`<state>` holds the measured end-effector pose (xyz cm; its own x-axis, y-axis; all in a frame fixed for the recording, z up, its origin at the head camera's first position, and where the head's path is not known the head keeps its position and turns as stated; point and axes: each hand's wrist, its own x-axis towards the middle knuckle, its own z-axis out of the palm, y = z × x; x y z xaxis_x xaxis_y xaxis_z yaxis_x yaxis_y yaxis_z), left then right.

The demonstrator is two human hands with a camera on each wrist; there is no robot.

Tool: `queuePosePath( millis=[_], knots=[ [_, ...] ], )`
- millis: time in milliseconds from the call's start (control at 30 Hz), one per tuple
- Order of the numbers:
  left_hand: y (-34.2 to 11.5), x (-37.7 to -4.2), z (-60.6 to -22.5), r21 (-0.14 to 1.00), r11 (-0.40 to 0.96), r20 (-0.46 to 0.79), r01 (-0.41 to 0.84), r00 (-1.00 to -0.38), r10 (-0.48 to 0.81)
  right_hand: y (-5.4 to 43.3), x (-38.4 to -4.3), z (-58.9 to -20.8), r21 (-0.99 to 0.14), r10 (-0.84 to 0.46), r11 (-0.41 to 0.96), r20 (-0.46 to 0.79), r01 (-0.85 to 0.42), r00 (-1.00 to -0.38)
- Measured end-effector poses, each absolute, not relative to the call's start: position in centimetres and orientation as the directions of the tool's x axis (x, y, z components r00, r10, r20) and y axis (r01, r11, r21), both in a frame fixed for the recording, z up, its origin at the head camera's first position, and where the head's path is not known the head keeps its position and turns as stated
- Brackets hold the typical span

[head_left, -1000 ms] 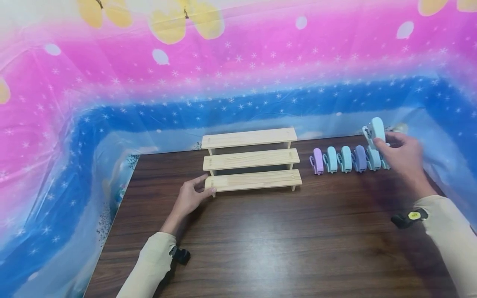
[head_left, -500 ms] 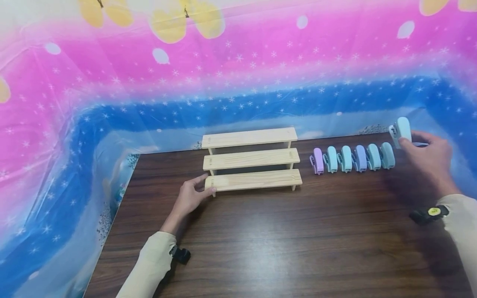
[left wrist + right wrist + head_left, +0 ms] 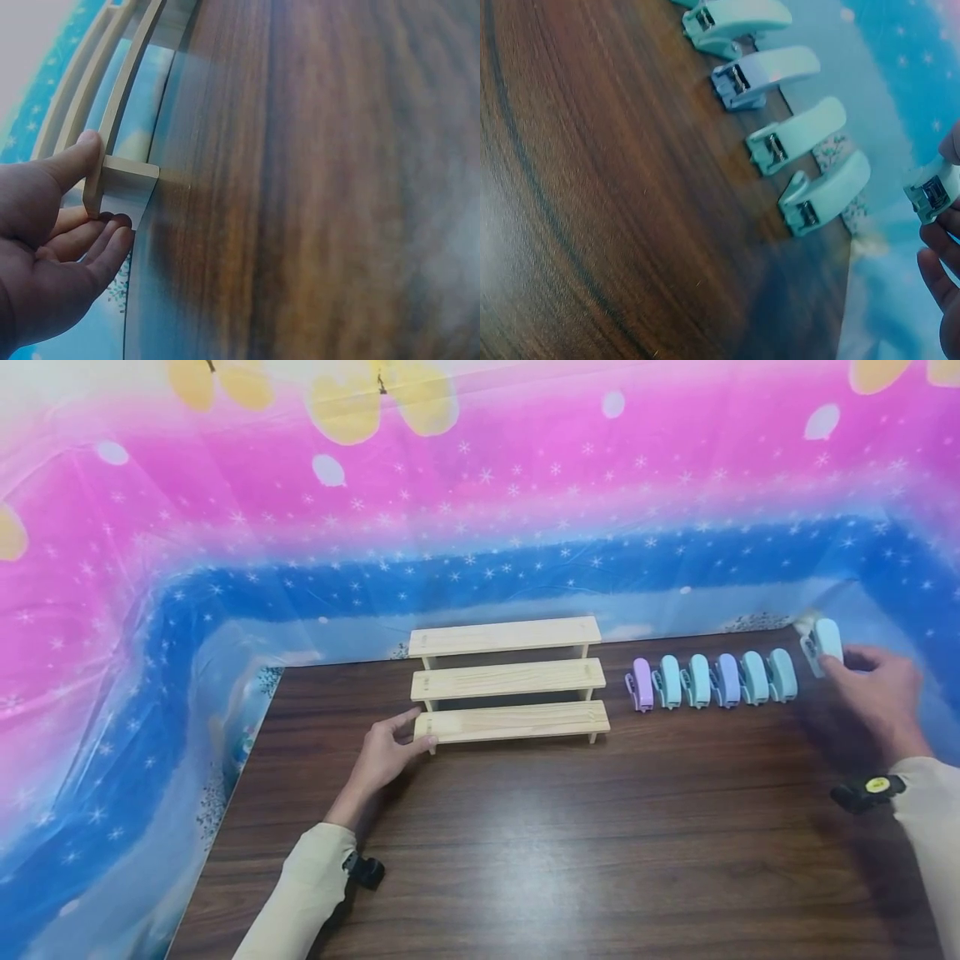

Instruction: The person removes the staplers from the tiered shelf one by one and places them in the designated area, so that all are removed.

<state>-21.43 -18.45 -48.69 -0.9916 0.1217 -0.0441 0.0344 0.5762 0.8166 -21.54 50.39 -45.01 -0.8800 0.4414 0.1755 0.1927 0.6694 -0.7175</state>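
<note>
My left hand [image 3: 385, 755] pinches the left end of the lowest step of a three-tier pale wooden display rack [image 3: 513, 722]; the left wrist view shows the thumb above the board and the fingers under it. My right hand [image 3: 885, 693] holds a mint-green, stapler-like device [image 3: 827, 643] upright at the table's far right, thumb on its near side. Whether its foot touches the table cannot be told. Just left of it stands a row of similar small staplers: a purple one [image 3: 641, 683], a blue-violet one [image 3: 727, 680] and several mint-green ones [image 3: 782, 675].
The dark wood-grain table [image 3: 525, 843] reaches back to a pink and blue patterned cloth [image 3: 480, 527], which hangs behind and along the sides. The rack stands near the table's back edge, left of the row.
My right hand has carried the mint-green stapler from above the row to the right, then lowered it beside the row's right end. The left hand keeps its hold on the rack.
</note>
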Motion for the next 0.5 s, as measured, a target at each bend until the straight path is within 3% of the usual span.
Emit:
queuePosePath(
  millis=[500],
  knots=[
    [-18.4, -21.5, -48.8, 0.822, 0.568, -0.036, 0.040, -0.992, 0.123, 52.1, -22.0, -48.4, -0.622, 0.423, 0.745, 0.162, 0.241, -0.891]
  ],
)
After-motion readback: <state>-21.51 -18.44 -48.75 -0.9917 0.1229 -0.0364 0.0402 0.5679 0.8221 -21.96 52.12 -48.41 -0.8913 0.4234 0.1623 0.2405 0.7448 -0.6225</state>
